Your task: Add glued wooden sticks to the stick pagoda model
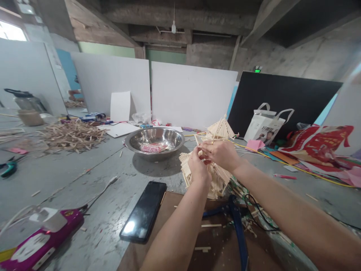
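Note:
A small house-like model (184,165) made of pale wooden sticks stands just past the near board. My left hand (198,165) is closed at its upper part, thumb and fingers pinched together. From the right, my right hand (221,152) reaches over, its fingers pressed against the left fingertips. A pale stick end (196,139) shows at the meeting fingertips; the rest of that piece is hidden by the hands. Behind my right hand rises a pointed stick roof (221,128); whether it joins the model in front, I cannot tell.
A steel bowl (132,145) holds a pink packet. Nearer lie a black phone (143,212), blue-handled pliers (238,229) on a brown board (175,210), and a purple power strip (60,226). A stick pile (73,135) is at left, a white bag (262,126) at right.

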The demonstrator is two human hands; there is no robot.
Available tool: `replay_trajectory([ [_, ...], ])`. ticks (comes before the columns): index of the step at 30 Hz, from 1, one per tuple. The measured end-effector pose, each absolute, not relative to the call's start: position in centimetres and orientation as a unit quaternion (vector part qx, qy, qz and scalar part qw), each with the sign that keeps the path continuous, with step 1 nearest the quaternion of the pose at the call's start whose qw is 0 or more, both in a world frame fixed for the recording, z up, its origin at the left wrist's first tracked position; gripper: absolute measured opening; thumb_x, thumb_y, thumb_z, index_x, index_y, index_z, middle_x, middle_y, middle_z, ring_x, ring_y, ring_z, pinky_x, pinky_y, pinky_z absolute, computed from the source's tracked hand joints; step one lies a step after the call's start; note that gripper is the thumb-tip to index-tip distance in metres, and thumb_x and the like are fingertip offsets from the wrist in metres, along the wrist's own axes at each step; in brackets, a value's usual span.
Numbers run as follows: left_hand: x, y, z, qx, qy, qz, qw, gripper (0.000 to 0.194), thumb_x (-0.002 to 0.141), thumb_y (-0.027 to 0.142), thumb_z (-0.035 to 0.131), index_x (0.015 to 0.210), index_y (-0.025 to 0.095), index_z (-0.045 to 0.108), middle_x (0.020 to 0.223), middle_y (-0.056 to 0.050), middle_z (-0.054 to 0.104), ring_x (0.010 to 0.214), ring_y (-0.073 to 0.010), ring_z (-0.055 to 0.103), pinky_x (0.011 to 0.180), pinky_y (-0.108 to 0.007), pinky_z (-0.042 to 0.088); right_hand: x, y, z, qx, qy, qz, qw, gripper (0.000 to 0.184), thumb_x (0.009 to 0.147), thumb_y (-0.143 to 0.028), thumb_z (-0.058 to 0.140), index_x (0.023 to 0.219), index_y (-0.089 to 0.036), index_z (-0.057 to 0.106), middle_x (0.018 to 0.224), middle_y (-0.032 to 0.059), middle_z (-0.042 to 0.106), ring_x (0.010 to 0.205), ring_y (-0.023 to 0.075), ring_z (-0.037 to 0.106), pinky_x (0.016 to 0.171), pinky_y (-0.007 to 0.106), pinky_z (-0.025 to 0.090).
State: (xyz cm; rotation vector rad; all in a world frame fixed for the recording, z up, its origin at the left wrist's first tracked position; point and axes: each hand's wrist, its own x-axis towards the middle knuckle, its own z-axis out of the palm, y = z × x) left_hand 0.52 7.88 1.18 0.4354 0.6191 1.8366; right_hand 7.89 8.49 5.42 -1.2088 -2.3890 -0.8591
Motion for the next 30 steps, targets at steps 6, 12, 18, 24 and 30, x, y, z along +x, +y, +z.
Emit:
replay_trajectory([
  [6,0.52,7.91,1.12,0.183,0.269,0.773,0.545,0.022,0.062,0.032,0.050,0.072,0.014,0.058,0.066,-0.001,0.055,0.044,-0.0060,0.044,0.039,-0.018,0.032,7.85,8.50,5.58,-0.442,-0.838,-0.283,0.147,0.030,0.082,-0.030,0.034,0.101,-0.020,0.056,0.085,0.0057,0.065,0.072,0.0140,0.056,0.059,0.023,0.034],
  [12,0.52,7.78,1.16,0.185,0.271,0.772,0.544,0.023,0.062,0.032,0.050,0.073,0.014,0.058,0.069,-0.002,0.055,0.046,-0.0061,0.045,0.039,-0.017,0.032,7.82,8.44,5.60,-0.452,-0.832,-0.286,0.145,0.031,0.083,-0.030,0.033,0.102,-0.022,0.056,0.084,0.0046,0.065,0.069,0.0140,0.057,0.057,0.023,0.035],
  [18,0.49,7.80,1.30,0.194,0.268,0.772,0.542,0.022,0.063,0.032,0.049,0.073,0.014,0.058,0.070,-0.002,0.056,0.047,-0.0065,0.046,0.040,-0.018,0.033,7.79,8.37,5.75,-0.440,-0.839,-0.282,0.151,0.031,0.083,-0.028,0.032,0.103,-0.021,0.056,0.090,0.0056,0.064,0.077,0.0140,0.057,0.062,0.023,0.037],
  [24,0.53,7.95,1.15,0.194,0.271,0.772,0.541,0.022,0.062,0.033,0.049,0.072,0.015,0.057,0.072,-0.001,0.056,0.047,-0.0058,0.045,0.040,-0.018,0.032,7.75,8.31,5.87,-0.447,-0.840,-0.275,0.141,0.031,0.083,-0.027,0.032,0.102,-0.021,0.055,0.092,0.0052,0.064,0.078,0.0147,0.058,0.061,0.024,0.036],
  [30,0.52,8.05,1.09,0.188,0.276,0.770,0.544,0.024,0.062,0.034,0.051,0.074,0.014,0.058,0.075,-0.002,0.055,0.047,-0.0050,0.043,0.041,-0.018,0.033,7.86,8.65,5.66,-0.443,-0.841,-0.273,0.147,0.031,0.082,-0.026,0.034,0.105,-0.021,0.054,0.093,0.0059,0.064,0.081,0.0148,0.057,0.066,0.025,0.037],
])
